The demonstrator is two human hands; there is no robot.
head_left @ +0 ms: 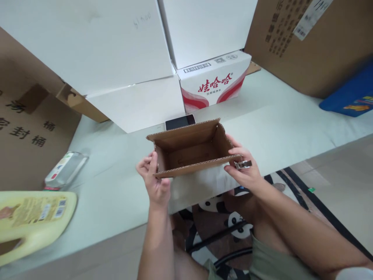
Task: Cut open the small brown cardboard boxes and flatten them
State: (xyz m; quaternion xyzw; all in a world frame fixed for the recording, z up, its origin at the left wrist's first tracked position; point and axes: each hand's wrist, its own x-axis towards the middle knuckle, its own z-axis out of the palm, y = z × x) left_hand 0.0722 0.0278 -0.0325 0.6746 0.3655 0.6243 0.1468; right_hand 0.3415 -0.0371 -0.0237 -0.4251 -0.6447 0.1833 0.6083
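Between my two hands is a small brown cardboard box [192, 144], its open top tilted toward me and nothing visible inside. My left hand [155, 177] grips the box's left end, fingers pressed against the outer wall. At the right end, my right hand [243, 165] holds the wall and front edge, with a ring-like metal band on one finger. Just behind the box lies a dark-screened device with a white frame [180, 122], partly covered by the box's back edge.
Large white boxes [96, 46] and a red-and-white carton [214, 83] stand at the back. Brown cartons [35, 128] flank the table [116, 186]. A clear bottle [66, 169] and a yellow jug [37, 221] lie at left; a blue container [349, 97] is at right.
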